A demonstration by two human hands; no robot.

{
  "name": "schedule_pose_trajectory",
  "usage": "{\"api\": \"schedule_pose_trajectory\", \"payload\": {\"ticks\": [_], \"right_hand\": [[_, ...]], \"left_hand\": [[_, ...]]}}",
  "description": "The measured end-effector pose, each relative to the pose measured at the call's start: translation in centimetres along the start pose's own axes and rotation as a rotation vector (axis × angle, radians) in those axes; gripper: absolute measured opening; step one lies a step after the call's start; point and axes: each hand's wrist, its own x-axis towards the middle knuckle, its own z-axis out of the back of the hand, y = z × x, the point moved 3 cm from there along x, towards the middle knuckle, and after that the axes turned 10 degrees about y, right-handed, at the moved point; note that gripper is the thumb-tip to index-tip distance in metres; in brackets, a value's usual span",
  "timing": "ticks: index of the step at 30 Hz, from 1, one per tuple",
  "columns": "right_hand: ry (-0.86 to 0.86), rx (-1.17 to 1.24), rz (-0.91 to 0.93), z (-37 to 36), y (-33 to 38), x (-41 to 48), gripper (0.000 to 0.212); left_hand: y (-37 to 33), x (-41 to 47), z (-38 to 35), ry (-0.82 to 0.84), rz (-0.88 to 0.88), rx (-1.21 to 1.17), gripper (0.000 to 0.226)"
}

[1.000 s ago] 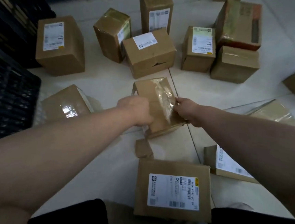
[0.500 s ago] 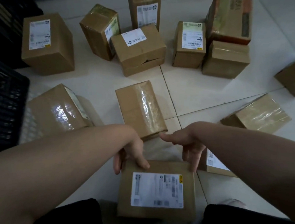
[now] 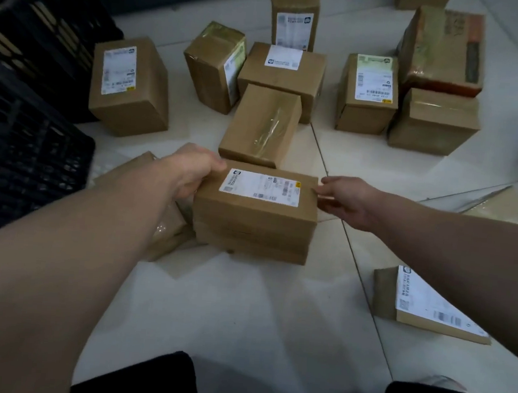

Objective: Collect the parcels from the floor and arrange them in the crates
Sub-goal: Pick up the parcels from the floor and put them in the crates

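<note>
A brown rectangular cardboard parcel with a white printed label (image 3: pixel 255 210) sits mid-floor on the pale glossy tiles (image 3: pixel 241 314). The left hand (image 3: pixel 192 171) is clamped on its left end; the right hand (image 3: pixel 349 201) touches its right edge, fingers loosely apart. Black slotted plastic crates (image 3: pixel 28 132) line the floor's left edge, contents indiscernible. Bare tiles lie nearest the person.

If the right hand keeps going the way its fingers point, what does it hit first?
The right hand points left at the labelled parcel held by the left hand. Its fingers are already at that parcel's right edge, so it meets that first; whether they touch yet is unclear.
</note>
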Motion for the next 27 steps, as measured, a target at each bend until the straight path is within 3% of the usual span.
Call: {"api": "schedule_pose_trajectory", "payload": {"ticks": [2,4,7,10,14,19,21,22,25,27], "right_hand": [[-0.003,-0.053,-0.005,-1.0,0.0,0.2,0.033],[0.07,-0.125,-0.131,-2.3,-0.9,-0.1,0.021],[0.014,-0.075,-0.193,-2.1,-1.8,-0.1,0.04],[-0.143,-0.091,-0.197,-0.3,-1.5,-0.3,0.037],[-0.099,-0.177,-0.225,2.5,0.8,-1.5,0.023],[-0.264,-0.021,0.023,7.6,4.1,-3.3,0.023],[-0.257,0.022,0.079,8.6,3.8,-3.5,0.042],[-0.259,0.051,0.096,8.9,3.6,-3.6,0.041],[-0.29,0.177,0.091,9.5,2.9,-3.9,0.01],[-0.291,0.188,0.09,10.3,2.7,-3.6,0.046]], "left_hand": [[0.9,-0.6,-0.6,0.021,0.164,0.184,0.014],[1.5,-1.4,-1.8,0.102,0.322,0.23,0.022],[1.2,-1.5,-1.6,0.064,0.322,0.2,0.045],[0.9,-1.1,-0.3,0.023,0.288,0.122,0.066],[0.2,-2.1,-2.9,0.178,0.291,0.152,0.049],[-1.9,-2.5,-8.6,0.261,0.114,-0.03,0.02],[-2.5,-2.3,-10.3,0.262,0.047,-0.047,0.031],[-2.6,-2.2,-10.9,0.242,0.02,-0.039,0.037],[-2.8,-2.0,-11.5,0.174,-0.011,-0.042,0.045],[-2.8,-1.9,-11.9,0.16,0.014,-0.082,0.05]]}}
